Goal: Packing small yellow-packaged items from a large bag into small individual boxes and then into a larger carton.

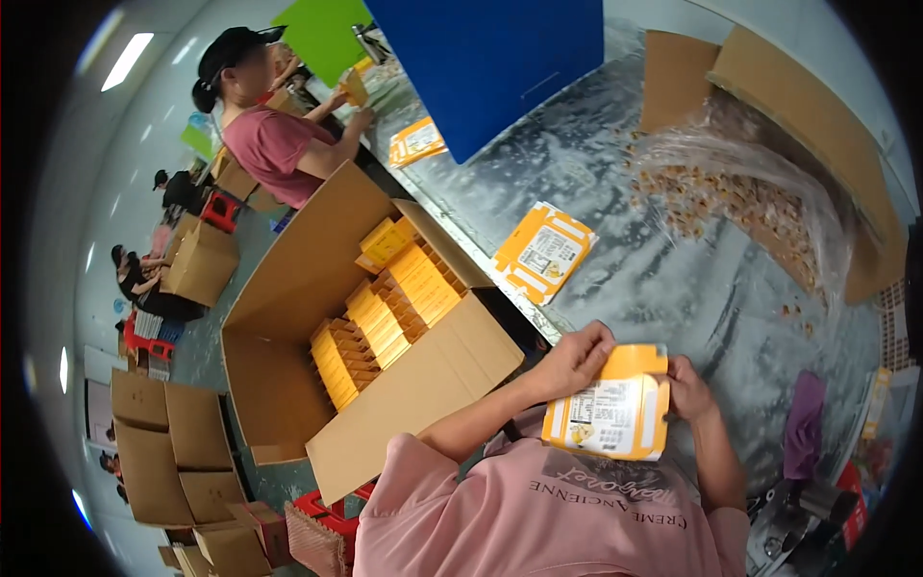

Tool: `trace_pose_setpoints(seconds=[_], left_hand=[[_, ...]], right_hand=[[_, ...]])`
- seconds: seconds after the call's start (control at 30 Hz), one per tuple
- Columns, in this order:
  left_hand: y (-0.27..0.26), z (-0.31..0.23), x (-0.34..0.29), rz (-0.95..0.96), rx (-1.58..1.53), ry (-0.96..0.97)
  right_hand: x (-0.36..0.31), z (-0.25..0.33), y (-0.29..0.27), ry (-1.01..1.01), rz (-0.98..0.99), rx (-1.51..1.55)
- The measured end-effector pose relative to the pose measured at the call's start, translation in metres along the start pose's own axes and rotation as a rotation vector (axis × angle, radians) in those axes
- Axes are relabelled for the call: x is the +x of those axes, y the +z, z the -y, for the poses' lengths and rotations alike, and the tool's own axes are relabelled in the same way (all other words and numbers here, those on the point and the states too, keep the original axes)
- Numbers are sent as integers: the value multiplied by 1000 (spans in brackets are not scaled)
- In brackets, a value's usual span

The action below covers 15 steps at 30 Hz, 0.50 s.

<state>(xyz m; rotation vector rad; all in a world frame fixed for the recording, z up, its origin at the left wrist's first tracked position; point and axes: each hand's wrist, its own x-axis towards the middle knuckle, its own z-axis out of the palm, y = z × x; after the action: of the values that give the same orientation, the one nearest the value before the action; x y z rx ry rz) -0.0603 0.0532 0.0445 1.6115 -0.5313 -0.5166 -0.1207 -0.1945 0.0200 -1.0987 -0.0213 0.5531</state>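
Close to my body I hold a yellow and white folding carton [608,415], its printed panel facing up and its flaps sticking out. My left hand [577,362] is closed on the upper left edge. At the upper right side my right hand [690,388] grips the carton by its flaps; some of its fingers are hidden behind the cardboard. Beyond my left hand, a small stack of flat yellow cartons [546,252] lies on the table. To the left, a large open cardboard box [279,356] holds rows of filled-out yellow cartons [385,317].
Small wrapped pieces [716,197] spill from a plastic-lined cardboard box [808,125] on the metal table [673,317]. A blue panel [500,67] stands at the far edge. A purple cloth [805,423] lies right. A co-worker [279,144] stands beyond the large box.
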Motion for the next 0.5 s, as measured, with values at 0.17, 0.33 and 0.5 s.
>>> trace_pose_setpoints(seconds=[0.17, 0.33, 0.5], left_hand=[[9, -27, -8, -57, 565, 116], [21, -56, -26, 75, 904, 265], [-8, -62, -28, 104, 788, 48]], right_hand=[[4, 10, -2, -81, -20, -351], [-4, 34, 0, 78, -8, -339], [16, 33, -9, -175, -106, -705]])
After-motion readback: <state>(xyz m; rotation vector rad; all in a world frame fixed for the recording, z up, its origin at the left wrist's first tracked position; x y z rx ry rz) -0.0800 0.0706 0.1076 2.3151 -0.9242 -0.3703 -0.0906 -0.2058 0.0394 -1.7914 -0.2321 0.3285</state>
